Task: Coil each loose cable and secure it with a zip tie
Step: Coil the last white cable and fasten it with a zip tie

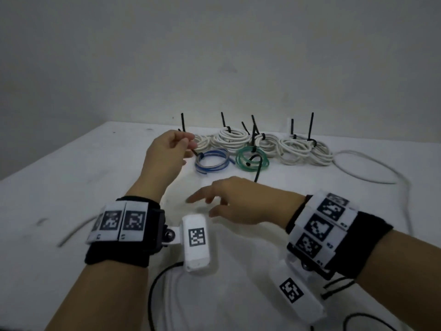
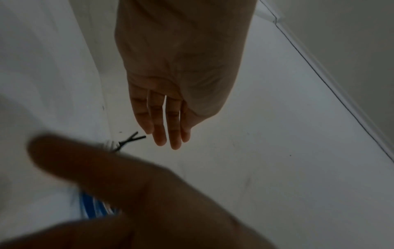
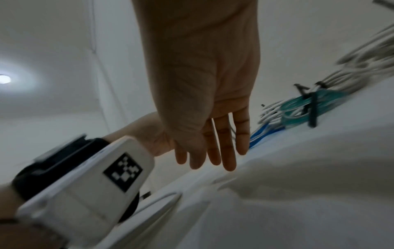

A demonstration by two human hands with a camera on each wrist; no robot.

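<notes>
A blue coil [image 1: 212, 158] and a green coil [image 1: 253, 160] lie on the white table [image 1: 71, 177], each with a black zip tie. Behind them runs a row of tied white coils [image 1: 232, 138]. My left hand [image 1: 188, 144] hovers just left of the blue coil, beside its zip tie tail [image 1: 194, 152]. In the left wrist view that hand [image 2: 168, 133] has straight fingers and holds nothing. My right hand [image 1: 205, 204] hangs over the table nearer me, fingers spread and empty, as the right wrist view [image 3: 213, 151] confirms. A loose white cable [image 1: 372, 170] loops at the right.
Another loose white cable [image 1: 71, 235] lies blurred at the lower left. Thin black leads [image 1: 152, 297] from the wrist cameras trail across the near table. A plain wall [image 1: 214, 56] rises right behind the coils.
</notes>
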